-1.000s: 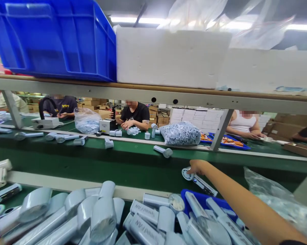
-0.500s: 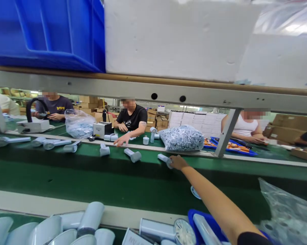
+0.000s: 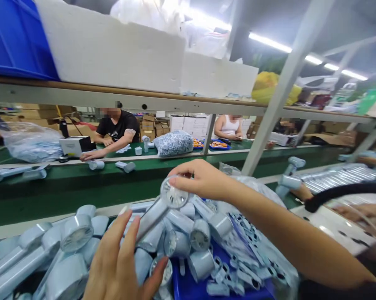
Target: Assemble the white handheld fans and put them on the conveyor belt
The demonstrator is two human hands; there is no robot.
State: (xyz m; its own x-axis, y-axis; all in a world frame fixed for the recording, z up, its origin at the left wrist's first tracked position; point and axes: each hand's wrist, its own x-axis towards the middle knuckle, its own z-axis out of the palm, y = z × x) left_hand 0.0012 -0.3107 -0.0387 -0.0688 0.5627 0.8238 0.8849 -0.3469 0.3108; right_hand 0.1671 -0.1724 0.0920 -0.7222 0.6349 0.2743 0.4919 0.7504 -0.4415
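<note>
My right hand point(image 3: 202, 180) is shut on the round grilled head of a film-wrapped handheld fan point(image 3: 158, 210), which it holds above the pile, tilted with the handle running down-left. My left hand point(image 3: 122, 260) is open below the handle, its fingers spread and close to it; I cannot tell whether they touch it. Under both hands lies a heap of film-wrapped pale blue fan parts point(image 3: 178, 233), some of them in a blue plastic bin point(image 3: 188, 283). Its lower part is mostly hidden by the heap.
A green conveyor belt point(image 3: 81, 187) carries loose fans beyond the heap. A clear plastic bag of small parts point(image 3: 253, 250) lies at right. A co-worker in a black shirt point(image 3: 117, 129) sits across the belt. A black cable point(image 3: 340, 192) crosses the right side.
The view has swung right and down. My right hand has come back from the belt and now holds a fan above the heap. My left hand has come into view.
</note>
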